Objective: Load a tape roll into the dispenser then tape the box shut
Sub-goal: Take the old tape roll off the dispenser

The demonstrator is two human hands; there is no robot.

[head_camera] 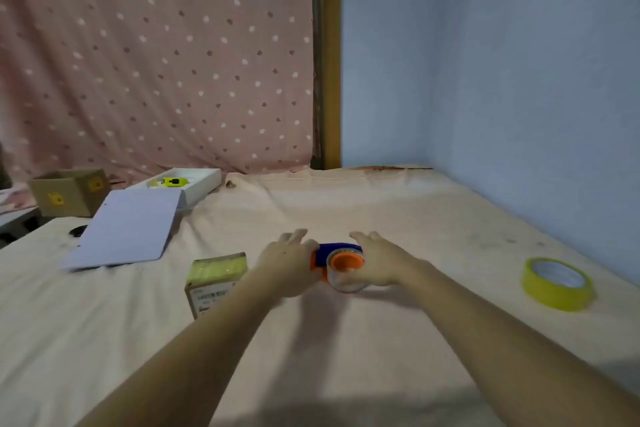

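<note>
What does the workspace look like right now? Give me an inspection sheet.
Surface: peach cloth, wrinkled, faintly stained.
Job's things: blue-orange dispenser with a clear tape roll on its orange hub; small box beside the left forearm; yellow tape roll lying flat at right.
Clutter: white sheet, white tray, brown carton.
Grippers: left hand and right hand both on the dispenser.
Cables: nothing seen.
Surroundings: dotted pink curtain, blue wall.
</note>
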